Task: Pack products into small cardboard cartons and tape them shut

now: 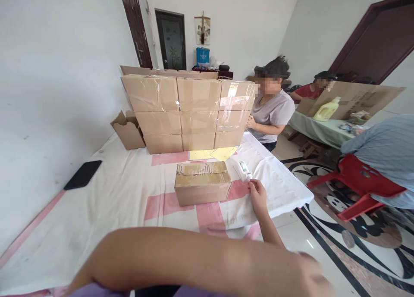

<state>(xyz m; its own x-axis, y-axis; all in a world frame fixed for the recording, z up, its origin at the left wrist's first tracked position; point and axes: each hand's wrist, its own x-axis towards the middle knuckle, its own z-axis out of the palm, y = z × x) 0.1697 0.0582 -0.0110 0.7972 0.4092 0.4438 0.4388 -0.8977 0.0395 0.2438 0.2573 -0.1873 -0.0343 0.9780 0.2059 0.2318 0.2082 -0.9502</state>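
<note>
My left forearm crosses low in front of me from left to right. My left hand (312, 273) is at the lower right, smeared by motion, so its fingers cannot be made out. Beyond that arm, my right hand (258, 194) reaches over the table's right part. Its thumb and fingertips are pinched at the near corner of a small white box (243, 171) with a greenish picture on top. Left of it lies a closed, taped cardboard box (203, 184) with a torn strip along its top.
Stacked, taped cardboard boxes (181, 116) form a wall at the back, with yellow sheets (223, 153) before them. An open carton (127, 131) and a black tablet-like slab (83, 175) are leftward. A person (271, 109) stands behind; a red chair (365, 180) is rightward.
</note>
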